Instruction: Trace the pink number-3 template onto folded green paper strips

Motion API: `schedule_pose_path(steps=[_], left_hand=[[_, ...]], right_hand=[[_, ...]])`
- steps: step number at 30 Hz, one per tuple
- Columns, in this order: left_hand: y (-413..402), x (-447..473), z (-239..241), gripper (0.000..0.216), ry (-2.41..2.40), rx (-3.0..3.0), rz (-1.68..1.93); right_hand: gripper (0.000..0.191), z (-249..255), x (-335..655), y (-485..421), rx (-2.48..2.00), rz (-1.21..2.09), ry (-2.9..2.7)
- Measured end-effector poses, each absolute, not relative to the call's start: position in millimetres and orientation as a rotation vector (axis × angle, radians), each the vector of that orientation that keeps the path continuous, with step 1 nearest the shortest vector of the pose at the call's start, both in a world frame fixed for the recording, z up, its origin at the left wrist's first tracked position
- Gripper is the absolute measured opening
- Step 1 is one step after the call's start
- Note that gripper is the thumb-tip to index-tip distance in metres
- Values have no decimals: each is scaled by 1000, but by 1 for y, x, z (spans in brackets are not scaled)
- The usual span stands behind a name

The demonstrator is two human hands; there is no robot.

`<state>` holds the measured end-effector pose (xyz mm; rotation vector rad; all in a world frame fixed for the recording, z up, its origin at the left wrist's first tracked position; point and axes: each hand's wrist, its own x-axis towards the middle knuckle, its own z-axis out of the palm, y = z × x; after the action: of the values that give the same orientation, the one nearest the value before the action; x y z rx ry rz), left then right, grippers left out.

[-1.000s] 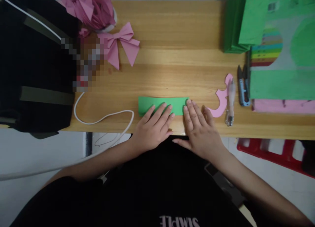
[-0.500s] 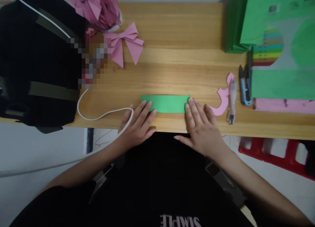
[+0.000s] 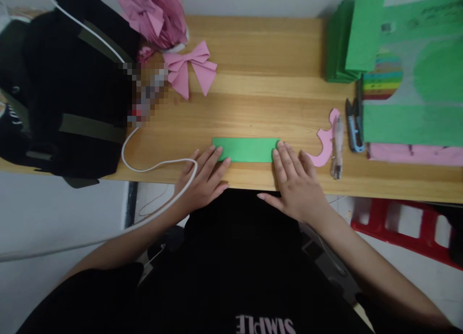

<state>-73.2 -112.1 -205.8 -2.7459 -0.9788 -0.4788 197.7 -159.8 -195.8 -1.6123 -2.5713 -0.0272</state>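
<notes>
Left hand (image 3: 202,178) has slid outward toward 9 o'clock; right hand (image 3: 300,185) stays toward 3. Both are open, fingers flat on opposite ends of the strip (image 3: 249,149), which lies at 12 o'clock, long axis 9-to-3, neither hand clearly nearer.

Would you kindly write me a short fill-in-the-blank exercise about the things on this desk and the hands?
1. The left hand and right hand touch opposite ends of a strip coloured ____.
2. The bow lies nearer the ____ hand.
3. The curved cutout beside the clear pen is coloured ____.

Missing words: green; left; pink.
</notes>
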Motion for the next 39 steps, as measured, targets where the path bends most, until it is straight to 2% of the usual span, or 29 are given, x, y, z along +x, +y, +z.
schedule_pose_path(steps=[15,26,39], left_hand=[[-111,-67,-207,41,-969,-2748,-600],[-120,-55,-201,51,-952,-2763,-529],[-123,-24,-201,68,-983,-2858,-461]], right_hand=[[101,-196,197,-160,-1618,-41,-2575],[98,-195,196,-161,-1657,59,-2565],[99,-195,196,-161,-1643,27,-2573]])
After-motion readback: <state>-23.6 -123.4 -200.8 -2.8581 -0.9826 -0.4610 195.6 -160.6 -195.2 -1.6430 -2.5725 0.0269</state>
